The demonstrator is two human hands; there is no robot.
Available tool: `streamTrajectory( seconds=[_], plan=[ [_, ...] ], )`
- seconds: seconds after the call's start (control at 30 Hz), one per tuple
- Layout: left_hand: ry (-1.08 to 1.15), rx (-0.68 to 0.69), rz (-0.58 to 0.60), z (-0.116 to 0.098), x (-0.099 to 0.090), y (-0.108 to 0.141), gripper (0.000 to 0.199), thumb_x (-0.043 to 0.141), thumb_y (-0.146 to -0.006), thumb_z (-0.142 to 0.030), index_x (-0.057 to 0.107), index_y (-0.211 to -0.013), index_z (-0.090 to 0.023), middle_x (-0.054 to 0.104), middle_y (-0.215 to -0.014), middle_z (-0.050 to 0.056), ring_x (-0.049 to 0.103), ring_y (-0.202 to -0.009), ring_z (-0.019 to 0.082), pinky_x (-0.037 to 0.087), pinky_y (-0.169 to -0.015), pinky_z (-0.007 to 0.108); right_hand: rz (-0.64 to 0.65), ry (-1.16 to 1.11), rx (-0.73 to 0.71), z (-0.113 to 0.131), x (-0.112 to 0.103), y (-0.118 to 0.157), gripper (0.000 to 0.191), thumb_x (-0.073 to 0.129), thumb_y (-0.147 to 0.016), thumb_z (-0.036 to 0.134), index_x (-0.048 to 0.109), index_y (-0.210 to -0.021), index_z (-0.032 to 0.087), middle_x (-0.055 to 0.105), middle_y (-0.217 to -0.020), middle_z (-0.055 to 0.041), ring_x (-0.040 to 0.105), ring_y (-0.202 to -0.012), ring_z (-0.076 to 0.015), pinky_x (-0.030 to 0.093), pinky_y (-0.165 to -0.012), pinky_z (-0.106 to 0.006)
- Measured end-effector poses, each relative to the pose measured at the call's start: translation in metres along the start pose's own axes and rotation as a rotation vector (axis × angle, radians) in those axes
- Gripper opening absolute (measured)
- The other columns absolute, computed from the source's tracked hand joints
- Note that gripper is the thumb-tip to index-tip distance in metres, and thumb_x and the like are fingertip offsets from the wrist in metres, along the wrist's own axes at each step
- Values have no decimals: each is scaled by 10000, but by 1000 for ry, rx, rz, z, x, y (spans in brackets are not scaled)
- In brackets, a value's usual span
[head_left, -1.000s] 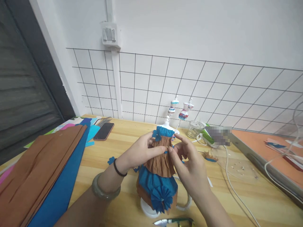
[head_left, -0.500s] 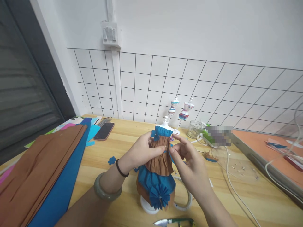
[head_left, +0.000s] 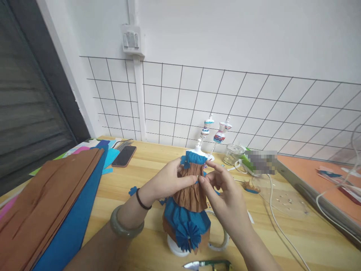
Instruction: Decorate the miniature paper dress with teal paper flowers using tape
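Note:
A small white dress-form mannequin (head_left: 197, 150) stands upright in a brown and blue crepe-paper dress (head_left: 192, 194), with a pleated blue rosette (head_left: 189, 236) low on the skirt. My left hand (head_left: 168, 178) is closed round the dress at the waist, its thumb lying across the front. Opposite it, my right hand (head_left: 222, 188) pinches thumb and finger at the waist, close to the left thumb tip. What sits in that pinch is too small to name. Bits of blue show at the waist and behind the right fingers.
Brown and blue paper sheets (head_left: 42, 188) cover the left side, near a phone (head_left: 124, 156). Snips (head_left: 207, 265) and a tape roll (head_left: 222, 244) lie close by. Behind stand two small mannequins (head_left: 222, 131) and a glass jar (head_left: 233, 153). A white cable (head_left: 272, 210) crosses the right side.
My right thumb has shifted slightly left, closer to my left thumb at the waist. The mannequin has turned or tilted a little, and my left hand keeps its hold.

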State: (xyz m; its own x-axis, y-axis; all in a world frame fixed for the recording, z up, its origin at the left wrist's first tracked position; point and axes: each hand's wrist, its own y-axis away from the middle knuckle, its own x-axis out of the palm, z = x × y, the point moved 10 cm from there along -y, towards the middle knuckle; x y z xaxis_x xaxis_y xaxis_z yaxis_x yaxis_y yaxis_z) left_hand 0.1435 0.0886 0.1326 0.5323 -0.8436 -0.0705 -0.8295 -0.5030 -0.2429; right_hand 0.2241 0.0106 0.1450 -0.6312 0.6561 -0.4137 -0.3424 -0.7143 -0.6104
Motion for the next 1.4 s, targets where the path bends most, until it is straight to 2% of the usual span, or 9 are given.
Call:
streamTrajectory(
  seconds=[0.17,0.4,0.63,0.9,1.07,1.4],
  plan=[
    [-3,-5,50,0,1,2,357,611,-746,-191,506,-1086,-174,606,-1104,70,568,-1009,193,446,-869,322,2,-4,7,0,1,0,291,503,-833,216,477,-1122,190,498,-637,40,466,-552,-121,385,-546,-259],
    [-42,-15,-2,10,-5,0,335,606,-702,-123,524,-1023,-173,623,-980,44,584,-929,192,461,-817,331,48,-102,60,-2,4,1,307,488,-845,241,474,-1148,190,534,-680,18,509,-588,-131,411,-552,-260],
    [-36,0,-6,10,-5,-2,335,604,-706,-121,524,-1028,-168,622,-996,52,586,-931,190,467,-815,328,48,-112,84,-4,4,0,311,495,-843,256,491,-1143,177,551,-678,11,519,-587,-132,417,-554,-264],
    [-12,2,93,1,2,2,412,679,-703,-247,527,-1078,-171,606,-1113,85,557,-1046,228,447,-880,346,39,-80,47,0,4,2,309,489,-846,237,466,-1151,195,541,-674,18,510,-582,-132,416,-547,-269],
    [-76,13,65,1,1,0,350,639,-746,-270,553,-1071,-174,622,-1100,69,567,-1032,218,447,-877,333,57,-90,51,-2,6,2,316,477,-852,243,456,-1164,197,544,-697,7,524,-609,-142,435,-561,-278],
    [-28,29,25,2,-1,-1,316,598,-767,-208,563,-1080,-179,617,-1139,58,568,-1044,202,450,-864,299,95,-80,67,-3,10,4,327,468,-861,260,449,-1181,199,542,-708,1,516,-621,-145,427,-547,-272]
  ],
)
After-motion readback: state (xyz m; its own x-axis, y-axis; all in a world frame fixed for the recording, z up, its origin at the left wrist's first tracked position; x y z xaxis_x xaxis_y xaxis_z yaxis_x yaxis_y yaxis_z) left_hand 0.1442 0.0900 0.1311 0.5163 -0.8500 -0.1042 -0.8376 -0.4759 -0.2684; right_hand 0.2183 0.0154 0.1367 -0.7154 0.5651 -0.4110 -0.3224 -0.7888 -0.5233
